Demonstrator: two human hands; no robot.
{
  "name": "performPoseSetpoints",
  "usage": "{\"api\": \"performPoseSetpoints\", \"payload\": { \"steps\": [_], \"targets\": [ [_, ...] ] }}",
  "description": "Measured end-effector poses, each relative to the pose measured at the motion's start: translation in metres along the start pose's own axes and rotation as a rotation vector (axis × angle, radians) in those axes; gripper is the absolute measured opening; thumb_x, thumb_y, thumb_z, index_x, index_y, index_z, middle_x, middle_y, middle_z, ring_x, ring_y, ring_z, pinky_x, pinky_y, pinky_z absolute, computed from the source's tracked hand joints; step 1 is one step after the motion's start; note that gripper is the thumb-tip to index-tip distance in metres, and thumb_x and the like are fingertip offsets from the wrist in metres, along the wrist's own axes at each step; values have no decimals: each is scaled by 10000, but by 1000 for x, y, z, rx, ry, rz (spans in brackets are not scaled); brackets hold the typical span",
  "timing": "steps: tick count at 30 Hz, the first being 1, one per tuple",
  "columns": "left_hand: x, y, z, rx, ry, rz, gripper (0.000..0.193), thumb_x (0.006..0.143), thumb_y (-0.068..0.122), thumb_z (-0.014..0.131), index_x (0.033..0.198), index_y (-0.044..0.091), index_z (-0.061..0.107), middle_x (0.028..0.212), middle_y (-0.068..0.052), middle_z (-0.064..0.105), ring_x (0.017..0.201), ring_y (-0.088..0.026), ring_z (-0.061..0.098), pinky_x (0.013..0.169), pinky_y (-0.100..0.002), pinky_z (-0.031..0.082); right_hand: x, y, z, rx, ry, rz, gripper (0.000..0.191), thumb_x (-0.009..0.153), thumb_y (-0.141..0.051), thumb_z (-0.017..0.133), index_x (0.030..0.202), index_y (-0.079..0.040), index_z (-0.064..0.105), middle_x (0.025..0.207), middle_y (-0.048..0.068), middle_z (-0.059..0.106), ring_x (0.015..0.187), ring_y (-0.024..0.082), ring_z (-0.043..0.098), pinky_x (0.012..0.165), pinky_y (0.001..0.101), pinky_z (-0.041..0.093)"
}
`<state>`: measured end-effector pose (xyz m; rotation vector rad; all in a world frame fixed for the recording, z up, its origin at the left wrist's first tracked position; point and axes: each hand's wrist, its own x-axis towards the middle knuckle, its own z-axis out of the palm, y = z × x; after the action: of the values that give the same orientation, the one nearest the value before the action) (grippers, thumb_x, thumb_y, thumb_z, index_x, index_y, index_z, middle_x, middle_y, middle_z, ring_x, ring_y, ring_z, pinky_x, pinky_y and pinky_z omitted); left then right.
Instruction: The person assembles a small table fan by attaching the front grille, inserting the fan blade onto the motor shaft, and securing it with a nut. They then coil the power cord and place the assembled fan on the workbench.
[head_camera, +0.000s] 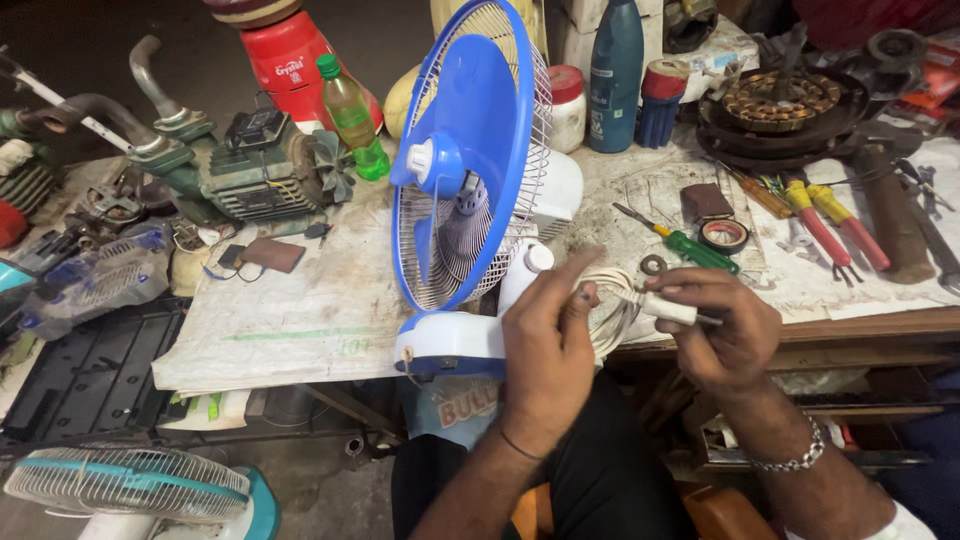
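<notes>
At the back of the tabletop we see a red plastic canister (290, 60) bearing a white-lettered label, a green bottle (352, 115) beside it, a tall dark-blue bottle (616, 75), and a white jar with red lid (567, 108) just left of that.

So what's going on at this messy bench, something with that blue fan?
A person sits at a cluttered workbench with a blue and white table fan standing in front of them. Their left hand grips the fan's coiled white cord, while the right hand holds the cord's white end piece between its fingers. A green-handled screwdriver and red-handled pliers lie unused on the bench to the right.
</notes>
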<state>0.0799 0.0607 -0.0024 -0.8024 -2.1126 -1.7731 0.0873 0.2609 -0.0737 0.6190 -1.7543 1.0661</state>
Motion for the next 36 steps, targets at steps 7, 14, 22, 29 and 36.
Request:
{"api": "performPoseSetpoints", "payload": {
  "steps": [7, 14, 22, 29, 36],
  "targets": [
    [4, 2, -5, 301, -120, 224, 358, 919, 137, 740, 1225, -22, 644, 1214, -190, 658, 1104, -361, 673, 921, -425, 554, 2, -14, -12, 296, -109, 155, 182, 973, 31, 611, 1111, 54, 495, 1151, 232, 676, 1140, 261, 696, 992, 375, 590],
    [9, 14, -15, 645, -148, 245, 418, 878, 238, 753, 1229, 19, 691, 1222, -159, 663, 1150, -328, 605, 961, -478, 464, 16, -3, -15, 347, -222, 265, 361, 1046, -354, 567, 1039, -2, 645, 1140, 179, 701, 1085, 241, 690, 991, 376, 556],
    [-3, 18, -34, 705, -39, 333, 481, 860, 257, 793, 1218, -37, 666, 1259, -207, 640, 1264, -354, 586, 1098, -485, 452, 37, -1, 8, 361, -291, 1136, 716, 939, -611, 429, 1412, -82, 526, 1406, 137, 606, 1322, 259, 536, 1087, 399, 406],
    [1, 10, -59, 700, 456, 298, 588, 889, 316, 815, 1284, -60, 597, 1247, -237, 602, 1207, -389, 565, 1046, -514, 440, 50, -1, 29, 127, -416, 956, 861, 914, -621, 586, 1534, -42, 437, 1468, 237, 547, 1365, 330, 530, 1084, 455, 421],
    [15, -1, -66, 734, 118, -20, 371, 888, 235, 759, 1144, -7, 642, 986, -208, 724, 910, -375, 701, 796, -501, 543, 71, 39, 72, 78, -662, 1008, 1076, 793, -518, 749, 1569, 35, 249, 1538, 298, 417, 1428, 379, 435, 1138, 460, 378]
  ]
}}
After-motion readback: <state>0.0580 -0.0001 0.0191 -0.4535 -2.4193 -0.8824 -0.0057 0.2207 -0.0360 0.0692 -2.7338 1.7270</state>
